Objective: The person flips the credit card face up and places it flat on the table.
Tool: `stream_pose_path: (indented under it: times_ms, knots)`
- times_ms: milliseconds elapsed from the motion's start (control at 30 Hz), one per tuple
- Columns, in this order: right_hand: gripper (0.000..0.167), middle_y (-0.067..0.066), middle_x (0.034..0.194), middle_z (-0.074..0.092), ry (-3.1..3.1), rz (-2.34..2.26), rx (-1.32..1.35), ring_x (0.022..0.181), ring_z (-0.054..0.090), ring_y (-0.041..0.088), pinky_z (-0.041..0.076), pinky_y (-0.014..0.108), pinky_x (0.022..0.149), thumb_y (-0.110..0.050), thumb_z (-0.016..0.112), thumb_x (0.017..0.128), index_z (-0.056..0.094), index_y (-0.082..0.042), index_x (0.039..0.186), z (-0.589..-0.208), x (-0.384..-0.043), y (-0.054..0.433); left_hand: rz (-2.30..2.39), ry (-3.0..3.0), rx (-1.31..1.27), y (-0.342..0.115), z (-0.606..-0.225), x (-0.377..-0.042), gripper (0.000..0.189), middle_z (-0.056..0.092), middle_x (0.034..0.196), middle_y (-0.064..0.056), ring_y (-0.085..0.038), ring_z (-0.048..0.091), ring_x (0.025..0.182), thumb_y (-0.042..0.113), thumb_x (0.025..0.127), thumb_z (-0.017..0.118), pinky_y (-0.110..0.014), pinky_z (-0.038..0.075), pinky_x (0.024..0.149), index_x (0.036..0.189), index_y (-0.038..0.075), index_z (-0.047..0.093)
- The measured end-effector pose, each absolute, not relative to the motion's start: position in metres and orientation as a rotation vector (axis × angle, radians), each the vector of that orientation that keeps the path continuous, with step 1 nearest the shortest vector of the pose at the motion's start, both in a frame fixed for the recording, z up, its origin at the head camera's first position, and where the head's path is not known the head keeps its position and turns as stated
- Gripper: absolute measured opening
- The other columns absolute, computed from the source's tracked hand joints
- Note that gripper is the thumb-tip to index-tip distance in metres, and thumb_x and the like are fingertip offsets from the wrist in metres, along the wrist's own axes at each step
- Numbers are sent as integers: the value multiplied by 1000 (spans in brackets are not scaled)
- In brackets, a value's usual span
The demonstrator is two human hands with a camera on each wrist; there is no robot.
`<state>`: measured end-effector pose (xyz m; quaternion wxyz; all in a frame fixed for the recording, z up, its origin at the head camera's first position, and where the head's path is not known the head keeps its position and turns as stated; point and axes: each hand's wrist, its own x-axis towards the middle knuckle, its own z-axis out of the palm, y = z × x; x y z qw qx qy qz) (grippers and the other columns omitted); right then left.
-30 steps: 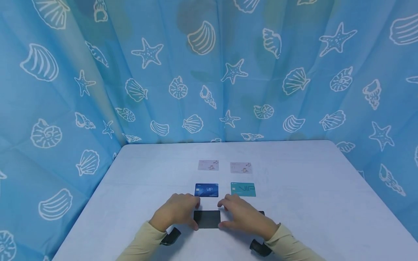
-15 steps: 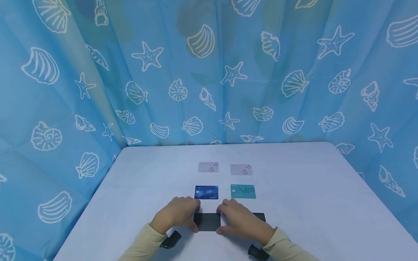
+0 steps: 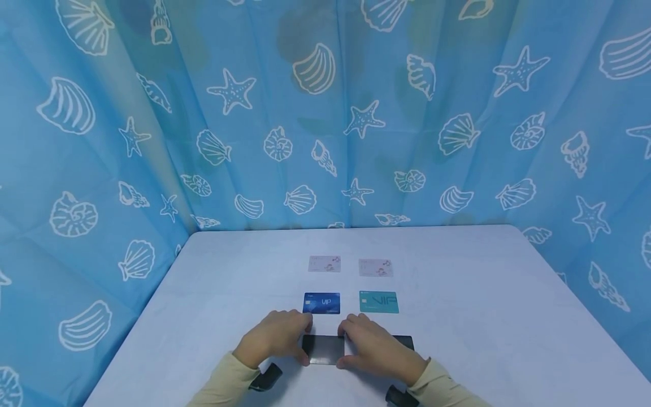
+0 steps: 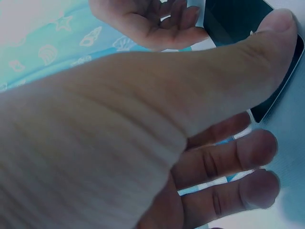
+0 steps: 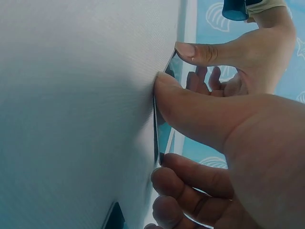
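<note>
— Where's the black card point(image 3: 323, 349) relative to your hands?

— Directly between them, at the near edge of the table point(image 3: 483, 316), its long axis running left to right. Your left hand point(image 3: 274, 337) pinches the left short end, your right hand point(image 3: 377, 349) pinches the right one, thumbs on the near side.

— Which hand is closer?

— Neither; both touch it. The right wrist view suggests the near edge is tilted off the table. A second black card point(image 3: 405, 341) lies just right, partly hidden under your right hand.
</note>
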<state>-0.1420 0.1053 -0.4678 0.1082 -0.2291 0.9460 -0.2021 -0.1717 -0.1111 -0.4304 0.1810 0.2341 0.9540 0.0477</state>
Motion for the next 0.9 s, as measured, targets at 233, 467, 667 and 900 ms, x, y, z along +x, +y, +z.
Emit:
stream_pose_path:
  times_ms: [233, 467, 667, 900]
  knots:
    - [50, -11, 98, 57, 2788, -620, -679, 90, 46, 7, 46, 28, 79, -43, 87, 81, 65, -16, 117, -467, -142, 105, 152, 2720, 666, -113, -429, -168, 49, 65, 83, 5, -11, 51, 70, 38, 69, 97, -30, 45, 66, 102, 16, 68]
    - [52, -9, 97, 59, 2810, -587, -674, 88, 46, 9, 45, 29, 76, -46, 86, 80, 67, -15, 116, -464, -140, 105, 143, 2750, 712, -114, -431, -167, 50, 68, 86, 5, -10, 53, 70, 37, 69, 97, -30, 48, 68, 104, 17, 68]
    - [54, -8, 99, 62, 2814, -586, -714, 88, 46, 10, 45, 30, 76, -47, 88, 78, 68, -14, 116, -461, -139, 106, 133, 2766, 729, -114, -430, -166, 50, 69, 87, 4, -9, 54, 70, 37, 68, 97, -31, 50, 68, 102, 16, 68]
    - [58, -8, 104, 63, 2808, -591, -718, 91, 48, 9, 47, 31, 80, -48, 89, 77, 66, -15, 120, -462, -139, 106, 118, 2770, 707, -113, -430, -167, 51, 70, 88, 3, -10, 54, 72, 38, 68, 97, -31, 50, 69, 104, 16, 69]
